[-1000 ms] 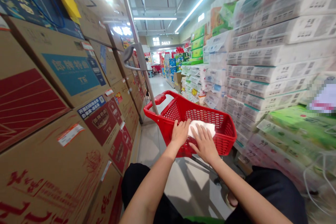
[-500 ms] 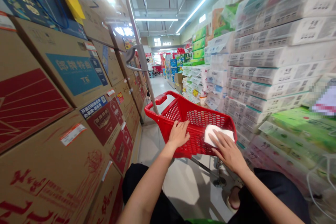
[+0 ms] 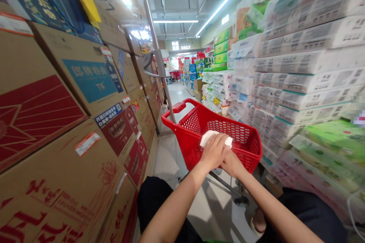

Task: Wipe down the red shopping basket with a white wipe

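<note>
A red plastic shopping cart (image 3: 188, 148) with perforated basket walls stands before me. On its near upper rim lies a folded white cloth (image 3: 207, 135), perhaps paper. My left hand (image 3: 215, 150) is closed over the cloth, its fingers bent across it toward the basket. Close against it, my right hand (image 3: 232, 164) meets the same cloth from the right; most of its fingers are hidden behind the left hand. The cart's red handle (image 3: 179, 107) is at the far left end of the basket, free of both hands.
Stacked cardboard cartons (image 3: 57, 167) form a wall on the left. Wrapped tissue packs (image 3: 285, 79) pile up on the right, with green packs (image 3: 327, 140) lower down. A metal pole (image 3: 155, 41) rises by the cart handle. Tiled floor (image 3: 178, 95) runs down the aisle.
My right hand and the white cloth have moved left along the cart rim. My left hand has come right, from the bare rim onto the cloth, so both hands now meet.
</note>
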Demonstrator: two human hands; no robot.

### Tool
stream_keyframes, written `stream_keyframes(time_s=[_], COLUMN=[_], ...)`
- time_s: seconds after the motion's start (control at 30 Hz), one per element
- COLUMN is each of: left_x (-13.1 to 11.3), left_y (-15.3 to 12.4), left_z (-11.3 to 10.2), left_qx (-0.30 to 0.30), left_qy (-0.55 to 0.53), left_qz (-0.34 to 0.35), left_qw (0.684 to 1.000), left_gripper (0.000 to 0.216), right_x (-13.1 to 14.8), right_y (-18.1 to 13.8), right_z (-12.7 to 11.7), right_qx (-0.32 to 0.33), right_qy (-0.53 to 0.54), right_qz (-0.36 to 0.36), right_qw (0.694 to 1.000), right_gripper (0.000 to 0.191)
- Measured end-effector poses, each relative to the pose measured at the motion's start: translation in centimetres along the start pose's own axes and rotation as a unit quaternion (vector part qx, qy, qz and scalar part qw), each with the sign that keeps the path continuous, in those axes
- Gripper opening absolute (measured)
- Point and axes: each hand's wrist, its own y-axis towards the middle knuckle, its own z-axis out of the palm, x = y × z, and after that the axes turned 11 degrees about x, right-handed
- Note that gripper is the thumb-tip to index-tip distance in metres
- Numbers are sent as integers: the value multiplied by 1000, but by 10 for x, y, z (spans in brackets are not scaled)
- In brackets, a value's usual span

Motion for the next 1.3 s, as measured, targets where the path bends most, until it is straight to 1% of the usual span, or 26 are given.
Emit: stream_keyframes(time_s=[0.07,0.1,0.17,0.2,0.3,0.37,0.43,0.5,0.53,0.7,0.77,0.8,0.87,0.93,1.0,1.1,1.2,1.3], left_x=[-5,-4,0,4,12,18,26,39,48,105,123,129,134,131,121,98,71,49], left_y=[2,2,2,1,-1,-4,-9,-17,-21,-40,-42,-42,-40,-37,-34,-27,-22,-22], left_z=[6,9,19,25,46,56,58,50,42,-10,-26,-31,-34,-28,-17,7,29,42], left_qx=[-5,-7,-4,-1,20,29,35,38,35,0,-23,-29,-36,-38,-36,-21,-8,16], left_qy=[15,29,67,88,142,169,189,203,210,231,237,239,241,237,226,198,164,133], left_qz=[-10,-18,-36,-45,-60,-61,-50,-43,-50,-143,-176,-182,-190,-195,-193,-176,-160,-121], left_qw=[1000,999,997,995,988,983,980,977,976,962,955,953,951,951,954,964,973,984], left_gripper=[45,46,47,47,47,46,44,44,44,54,57,57,53,49,48,50,51,50], right_x=[-15,-24,-42,-50,-62,-62,-60,-59,-58,-57,-55,-54,-50,-44,-38,-27,-18,-13], right_y=[-11,-20,-40,-50,-67,-69,-66,-63,-62,-64,-64,-64,-63,-61,-59,-53,-43,-34], right_z=[-11,-18,-30,-34,-37,-33,-29,-26,-26,-26,-25,-25,-25,-25,-24,-20,-14,-7], right_qx=[-31,-53,-85,-75,-8,23,30,28,25,13,4,0,-4,-1,5,12,12,5], right_qy=[12,-2,-43,-66,-127,-157,-180,-196,-202,-215,-220,-225,-240,-261,-281,-294,-284,-261], right_qz=[21,37,95,110,130,142,156,163,165,165,168,169,172,178,181,185,185,177], right_qw=[999,998,991,989,983,977,971,967,965,963,961,960,955,949,943,938,941,949], right_gripper=[51,47,39,35,30,32,35,37,38,39,39,40,39,39,39,39,40,39])
